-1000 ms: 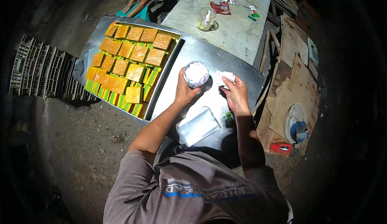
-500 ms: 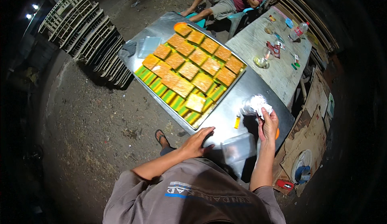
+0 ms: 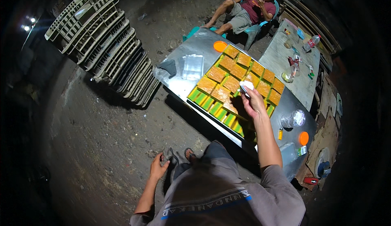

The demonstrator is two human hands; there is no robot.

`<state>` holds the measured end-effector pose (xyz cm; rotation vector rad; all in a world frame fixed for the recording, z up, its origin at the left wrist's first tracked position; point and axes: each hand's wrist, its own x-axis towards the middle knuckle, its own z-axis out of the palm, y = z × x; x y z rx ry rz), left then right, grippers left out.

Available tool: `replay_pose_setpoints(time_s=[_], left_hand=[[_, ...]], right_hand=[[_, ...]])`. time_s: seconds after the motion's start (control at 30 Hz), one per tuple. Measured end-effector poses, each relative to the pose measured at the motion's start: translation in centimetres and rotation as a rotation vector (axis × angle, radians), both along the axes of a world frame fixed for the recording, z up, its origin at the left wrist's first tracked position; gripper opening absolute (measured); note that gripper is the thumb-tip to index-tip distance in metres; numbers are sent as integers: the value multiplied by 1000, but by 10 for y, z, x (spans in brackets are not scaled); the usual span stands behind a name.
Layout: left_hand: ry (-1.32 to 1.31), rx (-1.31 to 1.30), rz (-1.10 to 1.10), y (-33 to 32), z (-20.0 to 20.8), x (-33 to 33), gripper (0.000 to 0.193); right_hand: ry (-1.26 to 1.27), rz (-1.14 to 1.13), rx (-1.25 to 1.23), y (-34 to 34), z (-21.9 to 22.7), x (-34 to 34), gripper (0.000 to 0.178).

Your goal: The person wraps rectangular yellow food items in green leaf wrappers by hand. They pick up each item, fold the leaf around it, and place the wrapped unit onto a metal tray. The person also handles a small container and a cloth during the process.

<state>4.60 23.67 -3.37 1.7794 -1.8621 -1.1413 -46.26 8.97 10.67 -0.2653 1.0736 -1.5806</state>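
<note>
My right hand (image 3: 254, 104) is closed on a small stack of white slips (image 3: 246, 85), held over the right part of a tray of cakes. Orange-topped layer cakes (image 3: 221, 93) with green and yellow striped sides fill this tray, some with shiny wrapping; my hand and forearm hide part of them. My left hand (image 3: 158, 167) hangs away from the table above the floor, fingers apart and holding nothing. To the right of the tray, a clear jar (image 3: 294, 119) with white things inside lies on the metal table (image 3: 185, 47), with a yellow lighter (image 3: 280, 134) nearby.
Clear plastic sheets (image 3: 193, 66) and an orange lid (image 3: 220, 46) lie at the tray's far left side. Another orange lid (image 3: 304, 138) is at right. Stacked plastic crates (image 3: 106, 43) stand on the left. A seated person (image 3: 248, 12) is beyond, beside a second table (image 3: 299, 79).
My right hand has moved from the table's near right part to over the cakes, carrying the white slips. My left hand has left the table edge and swung out left. The view has shifted.
</note>
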Motion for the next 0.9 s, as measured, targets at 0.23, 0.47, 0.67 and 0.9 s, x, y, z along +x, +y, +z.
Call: replay_pose_setpoints(time_s=[0.23, 0.47, 0.67, 0.9], left_hand=[[-20, 251, 298, 4, -115, 98, 60], [-160, 511, 591, 28, -157, 159, 56], [-43, 674, 732, -20, -106, 139, 50], [112, 631, 799, -165, -64, 114, 44]], right_hand=[[-24, 27, -101, -173, -21, 52, 26], [79, -125, 9, -337, -86, 50, 23], [495, -123, 379, -405, -149, 33, 24], [1077, 122, 547, -410, -160, 14, 43]])
